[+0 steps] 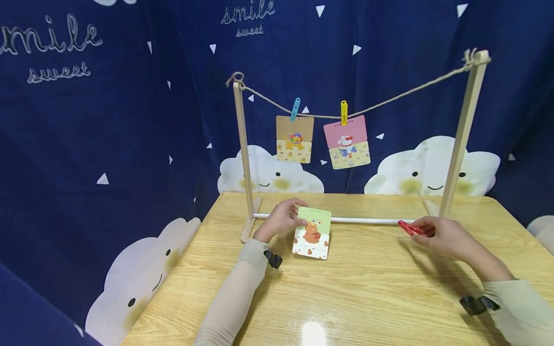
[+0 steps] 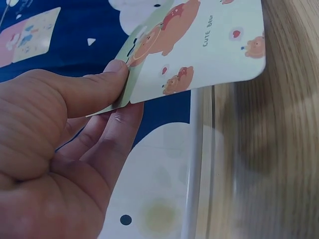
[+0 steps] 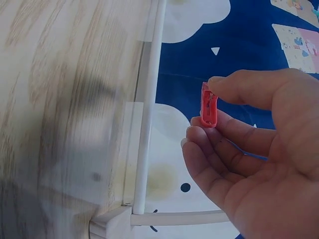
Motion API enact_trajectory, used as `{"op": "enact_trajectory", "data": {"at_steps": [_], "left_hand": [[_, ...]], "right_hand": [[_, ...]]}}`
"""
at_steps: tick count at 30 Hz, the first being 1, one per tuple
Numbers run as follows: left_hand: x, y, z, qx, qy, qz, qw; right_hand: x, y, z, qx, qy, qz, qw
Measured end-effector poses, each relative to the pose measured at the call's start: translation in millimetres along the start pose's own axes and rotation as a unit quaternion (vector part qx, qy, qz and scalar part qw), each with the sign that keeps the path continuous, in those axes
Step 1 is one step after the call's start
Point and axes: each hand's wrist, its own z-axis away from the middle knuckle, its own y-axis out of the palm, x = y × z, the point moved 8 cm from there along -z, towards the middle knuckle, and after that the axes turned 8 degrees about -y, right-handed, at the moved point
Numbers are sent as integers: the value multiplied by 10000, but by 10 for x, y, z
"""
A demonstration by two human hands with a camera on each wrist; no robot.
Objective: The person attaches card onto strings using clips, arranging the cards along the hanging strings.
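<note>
My left hand (image 1: 283,220) pinches a green and white card (image 1: 312,234) with a brown bear on it, thumb on the printed face and fingers behind. The left wrist view shows the card (image 2: 219,45) tilted, with the words "CUTE BEAR". In my right hand (image 1: 446,238) a red clothespin (image 1: 411,228) is held between thumb and fingers; the right wrist view shows this clothespin (image 3: 209,105) nearly end-on. Above and behind the hands, a lion card (image 1: 294,140) hangs from the rope under a blue clothespin (image 1: 295,109), and a pink card (image 1: 347,142) under a yellow clothespin (image 1: 344,113).
The sagging rope (image 1: 402,96) runs between a left wooden post (image 1: 244,149) and a taller-looking right post (image 1: 464,134). A white rod (image 1: 363,220) joins their feet low over the wooden table (image 1: 346,298). A dark blue curtain (image 1: 182,96) with clouds stands behind.
</note>
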Motion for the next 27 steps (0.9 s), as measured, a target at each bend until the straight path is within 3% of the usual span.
{"op": "enact_trajectory", "data": {"at_steps": [27], "left_hand": [[-171,-65,36,-261,225,250,9991]], "right_hand": [[288,-165,-13,-492,-150,-34,9987]]}}
